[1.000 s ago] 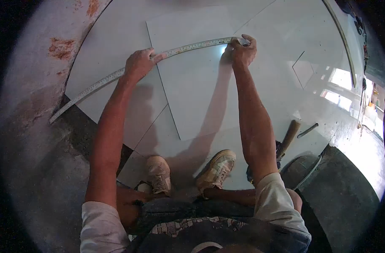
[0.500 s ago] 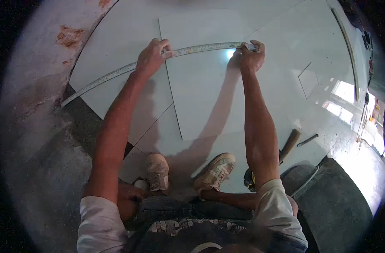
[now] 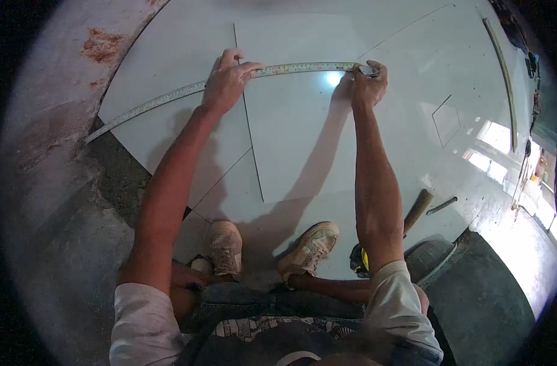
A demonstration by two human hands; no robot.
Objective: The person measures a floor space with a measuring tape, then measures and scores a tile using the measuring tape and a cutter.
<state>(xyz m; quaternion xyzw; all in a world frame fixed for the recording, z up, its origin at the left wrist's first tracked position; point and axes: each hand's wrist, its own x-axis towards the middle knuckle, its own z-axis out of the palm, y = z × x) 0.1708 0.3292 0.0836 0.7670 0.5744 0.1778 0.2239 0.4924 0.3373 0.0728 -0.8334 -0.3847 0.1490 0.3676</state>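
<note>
A long measuring tape (image 3: 309, 67) runs in a curve across the pale tiles, its far-left end reaching the strip beside the wall. My right hand (image 3: 368, 85) is closed on the tape's right end, its thumb and a finger pinching near the tip. My left hand (image 3: 226, 82) lies over the tape's middle with its fingers apart, resting on it beside the left edge of a loose tile (image 3: 296, 134). The part of the tape beneath the left palm is hidden.
A wooden-handled tool (image 3: 418, 210) and a short dark bar (image 3: 443, 205) lie right of my right forearm. A black-and-yellow object (image 3: 359, 259) is partly hidden by that arm. A long strip (image 3: 503, 79) lies at right. The rough wall (image 3: 53, 122) stands left.
My left hand has shifted slightly right and up, and its pinch on the tape has loosened into spread fingers. My right hand has barely moved.
</note>
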